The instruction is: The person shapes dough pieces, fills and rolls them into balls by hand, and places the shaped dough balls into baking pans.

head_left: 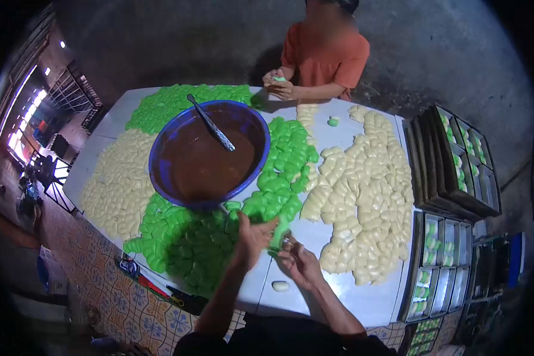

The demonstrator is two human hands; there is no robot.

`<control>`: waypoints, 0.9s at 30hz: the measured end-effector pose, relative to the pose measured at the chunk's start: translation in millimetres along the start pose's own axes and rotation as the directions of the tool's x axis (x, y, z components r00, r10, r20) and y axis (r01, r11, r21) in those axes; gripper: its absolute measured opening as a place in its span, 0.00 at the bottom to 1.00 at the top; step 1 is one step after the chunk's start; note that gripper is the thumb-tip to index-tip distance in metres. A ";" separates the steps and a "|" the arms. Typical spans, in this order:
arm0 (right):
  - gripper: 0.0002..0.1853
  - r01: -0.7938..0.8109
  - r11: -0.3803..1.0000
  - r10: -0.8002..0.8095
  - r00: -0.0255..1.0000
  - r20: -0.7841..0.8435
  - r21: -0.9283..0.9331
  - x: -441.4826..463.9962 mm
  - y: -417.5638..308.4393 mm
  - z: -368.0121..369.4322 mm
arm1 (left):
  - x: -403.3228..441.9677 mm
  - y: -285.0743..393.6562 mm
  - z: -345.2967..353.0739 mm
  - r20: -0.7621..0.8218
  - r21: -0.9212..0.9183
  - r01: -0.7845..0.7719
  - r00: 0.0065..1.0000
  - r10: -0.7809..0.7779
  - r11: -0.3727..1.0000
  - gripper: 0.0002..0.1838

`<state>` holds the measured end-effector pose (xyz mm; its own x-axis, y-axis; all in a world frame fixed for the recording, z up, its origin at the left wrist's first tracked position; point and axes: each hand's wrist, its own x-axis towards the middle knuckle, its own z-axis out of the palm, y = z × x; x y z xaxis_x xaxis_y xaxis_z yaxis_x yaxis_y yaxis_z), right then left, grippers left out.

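Shaping the green dough [279, 232], seemingly, above the table [377, 301]; left hand [253, 239] spread against it; right hand [302, 264] bent at its lower end, grip unclear; next move likely needs gentle pressure.

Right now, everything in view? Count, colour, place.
Table: one, white, centre
Basin: one, blue, on table
Contents: one mass, brown, in basin
Utensil: one, silvery, across far rim
Green pieces: many, green, near basin
Cream pieces: many, cream, table's left and right
Trays: several, dark, right
Co-worker: one, orange-red shirt, far side
Floor tiles: many, patterned, lower left
Clutter: uncountable, dim, left
Left hand: one, bare, at one green piece
Right hand: one, bare, same piece
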<state>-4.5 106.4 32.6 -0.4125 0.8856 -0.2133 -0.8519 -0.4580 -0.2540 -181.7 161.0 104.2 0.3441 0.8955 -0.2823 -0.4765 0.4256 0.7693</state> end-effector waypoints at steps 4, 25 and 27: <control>0.11 0.074 0.883 -0.227 0.932 -0.283 -0.463 -20.0 8.5 5.0 | -51.2 -55.1 41.9 -0.307 0.005 -0.055 0.950 0.054 0.998 0.50; 0.20 0.114 0.166 -0.219 0.973 0.076 -0.980 -107.3 42.8 13.1 | -134.6 -146.2 23.4 -0.257 0.550 -0.327 0.810 0.527 0.769 0.28; 0.24 0.188 -0.054 -0.273 0.942 0.195 -0.981 -104.2 43.4 17.6 | -149.5 -139.9 24.1 -0.246 0.487 -0.263 0.873 0.420 0.833 0.38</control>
<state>-4.1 -4.4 60.5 -0.2191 0.9743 0.0527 0.2845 0.1155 -0.9517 -147.0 -35.5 52.6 -0.0986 0.9930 -0.0643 -0.0933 0.0551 0.9941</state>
